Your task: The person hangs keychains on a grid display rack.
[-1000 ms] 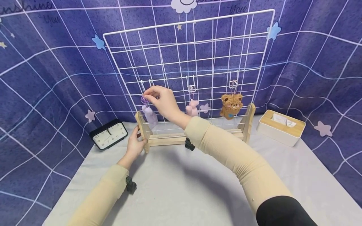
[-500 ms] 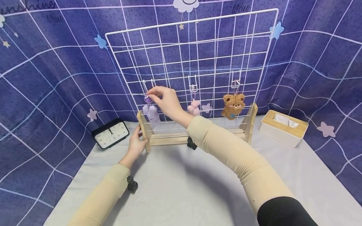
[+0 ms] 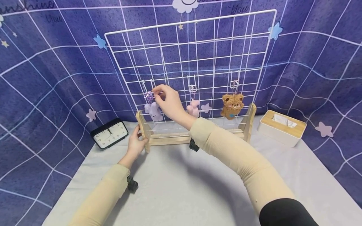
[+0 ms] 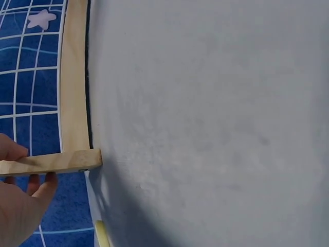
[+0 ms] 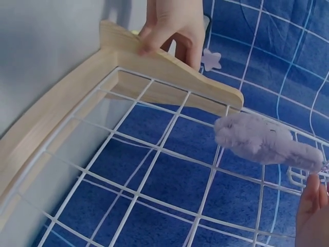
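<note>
At the rack's nine o'clock hook, I see my right hand [image 3: 168, 102] has lifted the purple toy [image 3: 154, 111] higher, fingers pinching its ring; my left hand [image 3: 135, 145] grips the wooden stand [image 3: 142, 127].

My right hand [image 3: 168, 102] up at eleven o'clock, fingertips pinched; left hand [image 3: 135, 145] low, fingers curled.

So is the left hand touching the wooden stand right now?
Touching. The right wrist view shows the left hand gripping the wooden stand, fingers wrapped over its end post.
</note>
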Demonstrator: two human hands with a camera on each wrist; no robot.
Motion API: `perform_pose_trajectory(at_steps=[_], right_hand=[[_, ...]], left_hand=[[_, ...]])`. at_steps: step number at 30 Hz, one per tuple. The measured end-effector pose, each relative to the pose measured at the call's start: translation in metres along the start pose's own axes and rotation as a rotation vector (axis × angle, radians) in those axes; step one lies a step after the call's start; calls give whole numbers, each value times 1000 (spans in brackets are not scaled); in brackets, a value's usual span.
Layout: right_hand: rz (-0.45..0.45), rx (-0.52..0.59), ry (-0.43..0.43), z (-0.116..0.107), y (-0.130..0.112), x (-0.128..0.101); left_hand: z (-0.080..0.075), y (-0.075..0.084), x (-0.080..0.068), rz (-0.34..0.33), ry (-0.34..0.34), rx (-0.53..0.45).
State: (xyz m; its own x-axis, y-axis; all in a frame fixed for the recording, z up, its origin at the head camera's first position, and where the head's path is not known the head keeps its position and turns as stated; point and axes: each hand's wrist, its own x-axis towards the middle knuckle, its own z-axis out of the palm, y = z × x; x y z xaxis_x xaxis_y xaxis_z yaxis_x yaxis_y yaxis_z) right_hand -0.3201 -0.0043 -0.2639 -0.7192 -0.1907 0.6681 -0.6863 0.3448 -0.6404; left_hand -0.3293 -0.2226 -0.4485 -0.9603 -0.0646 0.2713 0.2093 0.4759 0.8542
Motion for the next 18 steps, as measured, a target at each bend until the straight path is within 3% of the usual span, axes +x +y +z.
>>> perform_pose_trajectory(at_steps=[9, 18], right_hand=[[-36, 20, -33, -6, -2, -16], [-60, 28, -122, -11, 1, -47]], left_hand=[[-4, 5, -2, -15, -3, -5], [-4, 10, -13, 44, 97, 49]])
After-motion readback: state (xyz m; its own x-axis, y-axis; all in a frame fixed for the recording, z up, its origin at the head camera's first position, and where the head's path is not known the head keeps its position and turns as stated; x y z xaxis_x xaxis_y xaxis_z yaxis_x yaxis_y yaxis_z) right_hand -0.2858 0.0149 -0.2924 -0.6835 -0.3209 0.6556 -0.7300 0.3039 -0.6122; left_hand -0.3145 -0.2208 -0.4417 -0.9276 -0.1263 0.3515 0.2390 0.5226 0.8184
